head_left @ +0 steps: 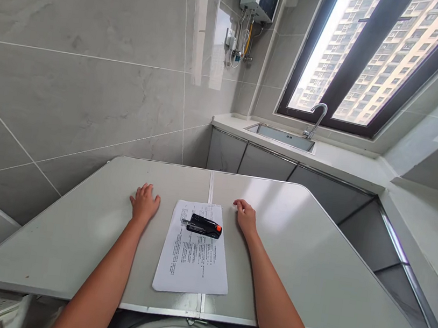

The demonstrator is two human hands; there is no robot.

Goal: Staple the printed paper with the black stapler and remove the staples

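On the table (310, 269), the stapler (205, 226) lay on the paper (191, 279), between the spread, empty left hand (145, 204) and curled right hand (246, 218) (grip unclear); a level lift would likely have kept the paper flat.

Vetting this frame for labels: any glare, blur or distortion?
Head view: the window is washed out at left; pale glare lies on the table; frame edges look stretched; stapler and paper look fairly sharp, though the print is too small to read.
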